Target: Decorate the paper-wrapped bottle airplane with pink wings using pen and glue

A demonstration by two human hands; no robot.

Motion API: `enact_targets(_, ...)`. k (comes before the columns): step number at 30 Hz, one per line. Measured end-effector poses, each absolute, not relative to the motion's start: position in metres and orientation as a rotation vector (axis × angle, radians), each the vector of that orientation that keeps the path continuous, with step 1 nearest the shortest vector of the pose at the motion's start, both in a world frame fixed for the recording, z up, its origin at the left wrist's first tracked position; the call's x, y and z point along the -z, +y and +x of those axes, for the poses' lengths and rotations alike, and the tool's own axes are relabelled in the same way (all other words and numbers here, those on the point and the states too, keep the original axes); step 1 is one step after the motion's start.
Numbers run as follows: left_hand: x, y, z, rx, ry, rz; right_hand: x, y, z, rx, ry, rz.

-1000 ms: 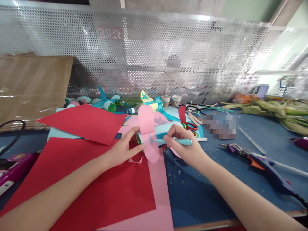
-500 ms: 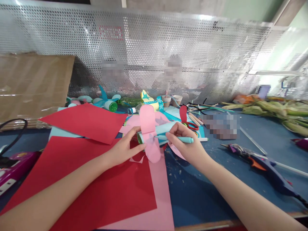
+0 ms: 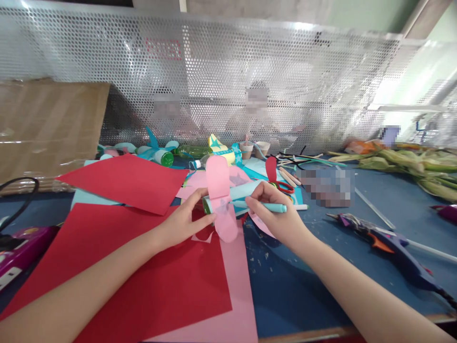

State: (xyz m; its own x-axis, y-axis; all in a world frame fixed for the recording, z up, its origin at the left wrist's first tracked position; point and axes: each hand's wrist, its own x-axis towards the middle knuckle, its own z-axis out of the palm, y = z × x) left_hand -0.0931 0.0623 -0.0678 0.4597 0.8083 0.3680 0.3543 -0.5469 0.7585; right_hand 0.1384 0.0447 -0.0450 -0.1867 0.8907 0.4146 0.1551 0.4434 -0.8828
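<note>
My left hand is closed on the green-ended part of a bottle wrapped in light blue paper. A pink paper piece with rounded ends crosses the bottle like a wing. On its lower half is a bluish mark whose shape I cannot make out well. Pinched in my right hand is a light turquoise felt-tip pen, its tip pointing left at the pink paper. Red sheets and a pink sheet lie beneath my left forearm.
A blue glue gun lies at the right, with red-handled scissors beyond my right hand. Decorated bottles, paper cups and corn husks line the back. Cardboard stands at left, and a perforated metal screen behind.
Both hands keep their grips on the bottle and the pen. Hardly anything has moved apart from a tiny shift of the whole view.
</note>
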Motion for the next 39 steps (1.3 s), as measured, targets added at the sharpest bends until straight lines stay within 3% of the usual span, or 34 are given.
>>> enact_targets(39,0.0657,0.0616,-0.0921,-0.971,0.979,2.105,0.0441,0.046,0.1409,-0.833,-1.639,-0.967)
